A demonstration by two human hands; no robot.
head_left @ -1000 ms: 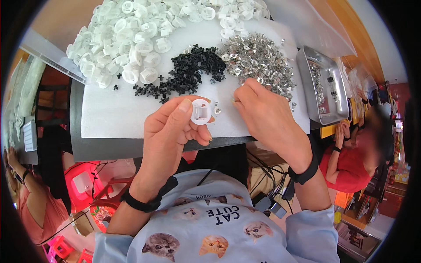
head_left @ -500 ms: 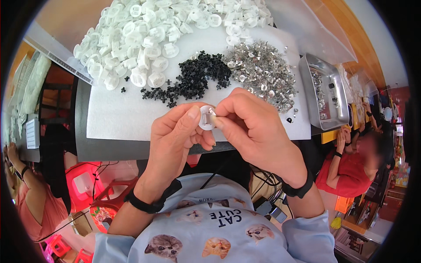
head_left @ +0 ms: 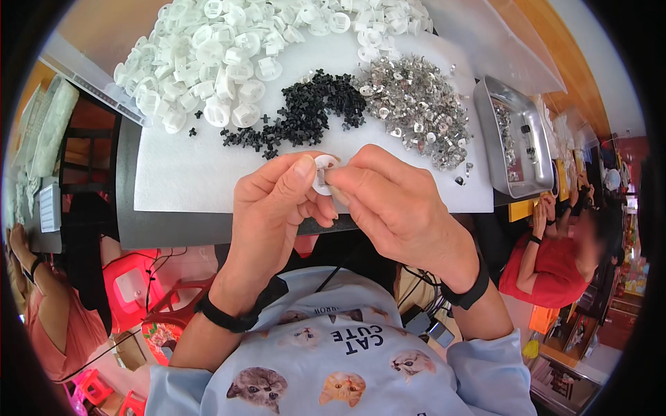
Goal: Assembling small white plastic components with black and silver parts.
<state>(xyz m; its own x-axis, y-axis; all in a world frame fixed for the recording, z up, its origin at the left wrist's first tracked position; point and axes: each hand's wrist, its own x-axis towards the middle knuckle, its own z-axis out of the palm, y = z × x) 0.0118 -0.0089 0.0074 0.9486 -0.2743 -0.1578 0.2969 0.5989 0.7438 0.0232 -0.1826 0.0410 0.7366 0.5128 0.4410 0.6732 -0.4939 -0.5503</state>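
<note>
Working looks mid-piece at centre: left hand (head_left: 272,201) grasping cap (head_left: 320,175), right hand's (head_left: 399,197) grip unclear; spare caps (head_left: 218,52), crosses (head_left: 312,107), clips (head_left: 420,104) remain, upper frame.

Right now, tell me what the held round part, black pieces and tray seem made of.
White round part: probably smooth plastic, judging by its even colour and clean edges. Black cross-shaped pieces: fairly dull, perhaps plastic or rubber; their flat darkness leaves it open. Tray: likely metal, shiny grey, with bright reflections along its walls.
</note>
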